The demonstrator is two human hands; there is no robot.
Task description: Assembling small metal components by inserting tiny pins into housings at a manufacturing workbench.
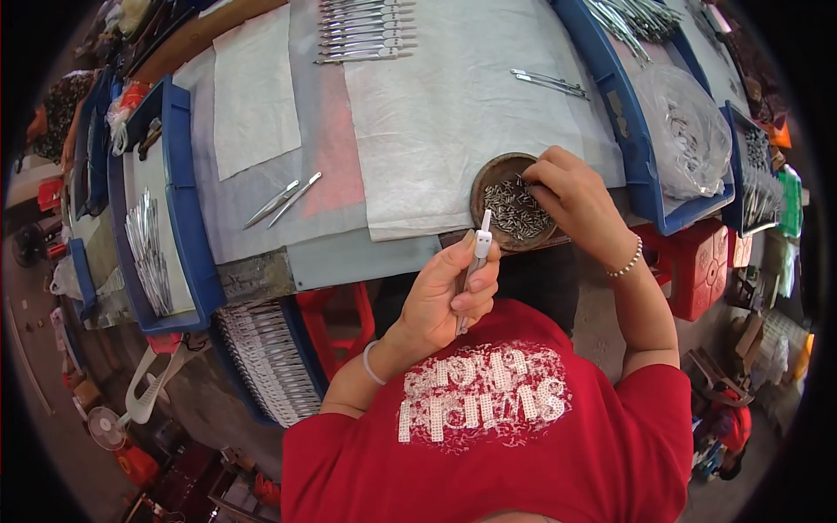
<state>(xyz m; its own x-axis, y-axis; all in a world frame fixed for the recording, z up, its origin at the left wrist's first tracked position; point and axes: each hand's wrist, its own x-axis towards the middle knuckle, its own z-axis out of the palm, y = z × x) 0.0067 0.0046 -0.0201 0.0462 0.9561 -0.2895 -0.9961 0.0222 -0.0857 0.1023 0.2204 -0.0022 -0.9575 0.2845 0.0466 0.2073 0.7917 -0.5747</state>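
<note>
My left hand (pixel 449 292) is closed around a drawing compass (pixel 482 244), its white head and narrow handle pointing up and its metal legs running down through my fingers. It is held just in front of a round brown bowl (pixel 479 187) full of small metal screws (pixel 514 209). Over the bowl's right rim reaches my right hand (pixel 567 193), fingertips pinched together at the screws. Whatever is between those fingertips is hidden. Two loose metal compass legs (pixel 283 202) lie on the cloth to the left, and two more thin metal parts (pixel 549 83) lie at the far right.
A row of compasses (pixel 366 35) lies at the far edge of the white cloth (pixel 418 113). Blue trays of metal parts (pixel 187 200) flank the table on the left and right (pixel 641 166); the right one holds a plastic bag (pixel 684 122). Below stands a tray of compass parts (pixel 270 362).
</note>
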